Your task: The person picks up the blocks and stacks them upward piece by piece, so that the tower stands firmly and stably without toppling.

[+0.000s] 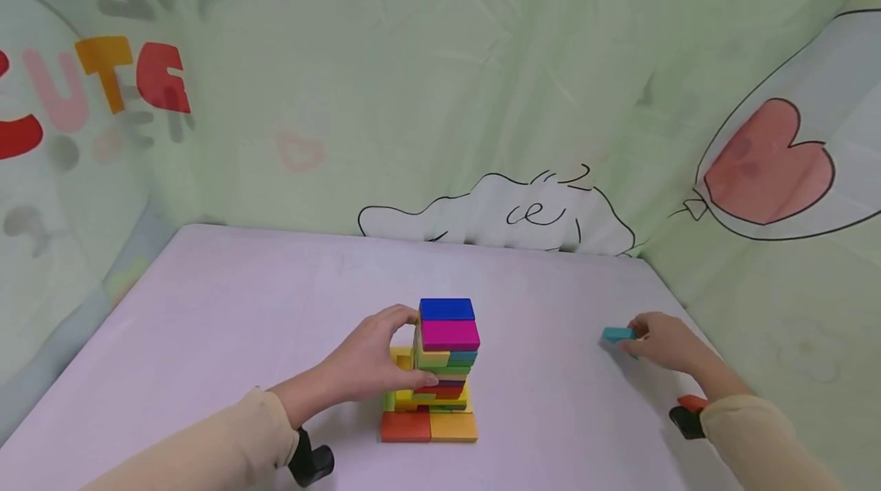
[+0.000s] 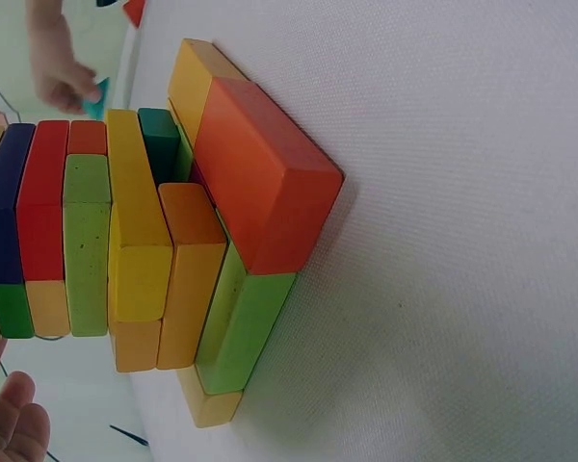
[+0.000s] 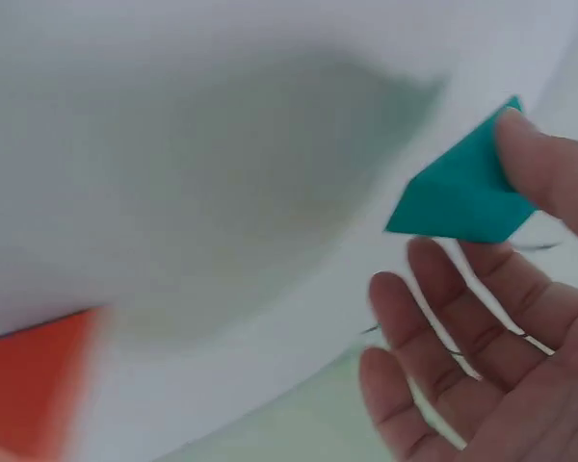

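A tower of stacked coloured blocks [image 1: 450,336] stands on the table, with a blue block [image 1: 447,309] on top and red-orange and light-orange blocks at its foot. My left hand [image 1: 372,359] holds the tower from its left side, thumb across the front and fingers by the upper part. In the left wrist view, fingertips [image 2: 14,414] show beside the layers; much of that hand is out of frame. Off to the right, my right hand [image 1: 666,342] pinches a teal block [image 3: 467,192] between thumb and fingers, other fingers loosely bent. The block appears raised, its shadow lying below.
A pale lilac table [image 1: 551,399] reaches back to a printed fabric wall [image 1: 413,93], with more fabric at both sides. Beside the right wrist is an orange-red piece [image 1: 691,403], blurred in the right wrist view. A black wrist camera [image 1: 311,464] sits under the left wrist.
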A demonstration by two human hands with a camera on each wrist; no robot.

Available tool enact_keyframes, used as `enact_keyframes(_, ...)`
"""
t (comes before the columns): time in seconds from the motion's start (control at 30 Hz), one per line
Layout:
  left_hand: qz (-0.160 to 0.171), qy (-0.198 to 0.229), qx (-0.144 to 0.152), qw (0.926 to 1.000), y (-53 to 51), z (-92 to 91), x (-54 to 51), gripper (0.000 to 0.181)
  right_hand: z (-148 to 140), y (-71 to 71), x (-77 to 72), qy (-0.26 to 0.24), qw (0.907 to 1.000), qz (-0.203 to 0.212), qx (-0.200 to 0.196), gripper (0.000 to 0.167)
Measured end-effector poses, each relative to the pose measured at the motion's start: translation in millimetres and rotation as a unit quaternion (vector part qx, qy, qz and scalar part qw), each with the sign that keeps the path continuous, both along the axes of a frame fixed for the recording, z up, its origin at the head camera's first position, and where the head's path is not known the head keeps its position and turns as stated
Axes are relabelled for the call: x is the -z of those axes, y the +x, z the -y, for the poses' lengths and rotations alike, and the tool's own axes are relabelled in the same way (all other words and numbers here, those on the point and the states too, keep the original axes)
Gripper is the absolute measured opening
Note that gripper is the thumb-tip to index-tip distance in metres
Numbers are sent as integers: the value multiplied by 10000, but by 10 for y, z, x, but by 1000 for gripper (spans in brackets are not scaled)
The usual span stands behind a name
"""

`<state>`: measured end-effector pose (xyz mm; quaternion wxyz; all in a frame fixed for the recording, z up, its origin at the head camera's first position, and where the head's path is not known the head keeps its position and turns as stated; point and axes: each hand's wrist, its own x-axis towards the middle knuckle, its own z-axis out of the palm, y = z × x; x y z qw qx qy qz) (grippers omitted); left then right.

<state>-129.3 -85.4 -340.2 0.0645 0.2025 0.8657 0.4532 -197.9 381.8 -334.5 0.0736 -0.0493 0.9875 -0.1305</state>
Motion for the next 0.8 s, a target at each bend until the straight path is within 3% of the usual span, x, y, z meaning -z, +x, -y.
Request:
enact_keyframes(0.1,-10,7,-10,10000,-1,4,-7,67,393,31,-237,-327,9969,-545,-462,40)
enact_keyframes(0.23,-22,26,-17,10000,-9,3,-7,66,1040,130,-634,-668,9849,-1089,-1170,37)
enact_keyframes(0.43,-68,53,30,10000,-1,-1,0,65,1838,346,-1083,-631,9665,-1276,-2135,29)
enact_keyframes(0.57,-7,90,71,9999,-12,6,17,66,2175,426,-1219,-474,9567,-1115,-2646,29)
enact_keyframes(0.8,7,179,164,9997,-22,29,43,65,2456,421,-1218,-65,9445,-979,-3136,31)
